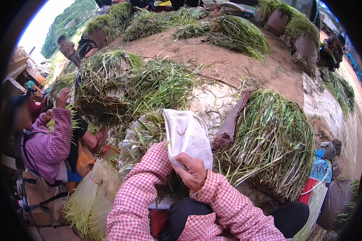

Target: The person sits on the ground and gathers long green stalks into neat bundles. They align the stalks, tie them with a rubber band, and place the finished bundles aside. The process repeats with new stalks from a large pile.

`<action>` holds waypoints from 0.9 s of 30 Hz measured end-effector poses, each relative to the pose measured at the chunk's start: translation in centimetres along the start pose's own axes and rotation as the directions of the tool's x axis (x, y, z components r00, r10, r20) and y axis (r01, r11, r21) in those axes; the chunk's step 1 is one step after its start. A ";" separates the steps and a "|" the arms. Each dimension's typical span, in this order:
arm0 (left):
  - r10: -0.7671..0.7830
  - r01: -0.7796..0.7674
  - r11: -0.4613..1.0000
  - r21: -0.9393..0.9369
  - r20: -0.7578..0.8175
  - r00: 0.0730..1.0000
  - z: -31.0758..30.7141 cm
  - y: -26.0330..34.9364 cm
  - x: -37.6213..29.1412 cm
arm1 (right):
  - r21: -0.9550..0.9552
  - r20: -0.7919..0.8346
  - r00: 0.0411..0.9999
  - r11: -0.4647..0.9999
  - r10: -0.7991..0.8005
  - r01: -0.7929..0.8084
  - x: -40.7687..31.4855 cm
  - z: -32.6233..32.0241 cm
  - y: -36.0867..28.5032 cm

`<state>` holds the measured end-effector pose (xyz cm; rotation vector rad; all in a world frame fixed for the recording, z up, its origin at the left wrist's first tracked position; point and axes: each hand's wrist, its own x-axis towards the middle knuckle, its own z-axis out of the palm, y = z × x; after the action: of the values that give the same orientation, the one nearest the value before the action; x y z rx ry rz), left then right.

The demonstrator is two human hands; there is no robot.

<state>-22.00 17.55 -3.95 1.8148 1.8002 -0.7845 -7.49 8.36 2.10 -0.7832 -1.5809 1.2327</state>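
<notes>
In front of my chest, my right hand [190,170] grips the near edge of a white woven sack [188,132], fingers closed on the cloth. My left forearm, in a red-and-white checked sleeve, reaches up to the sack's left edge; my left hand is hidden behind or inside the cloth. Just left of the sack lie cut green and pale stalks [144,132] with white wrapping among them. To the right stands a large pile of long green leafy stalks [271,144], a brown-purple cloth roll [233,120] leaning on its left side.
A co-worker in a checked shirt [48,147] sits close at my left, holding stalks. Bundles of pale yellow stalks [92,192] lie lower left. More green heaps [105,84] stand ahead on the brown ground sheet [217,60]. Plastic bags [318,171] are at the right.
</notes>
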 end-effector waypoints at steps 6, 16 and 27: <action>-0.018 0.018 0.996 0.088 -0.006 1.000 1.1 -1.3 9.6 | -0.032 0.041 0.992 0.992 0.119 -0.118 -2.2 -3.1 1.2; 0.194 -0.217 0.972 -0.090 -0.211 0.958 -3.4 -4.0 5.4 | 0.200 -0.655 0.451 0.714 0.607 -0.670 -13.7 -19.0 4.0; 0.585 -0.779 0.623 -0.072 -0.619 0.525 -6.1 2.2 -18.2 | 0.245 -0.689 0.574 0.887 0.442 -0.391 -13.4 -20.5 2.7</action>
<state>-18.93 8.34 12.73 2.3677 1.1259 0.4012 16.11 4.31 -3.52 -1.4569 -0.6870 1.0614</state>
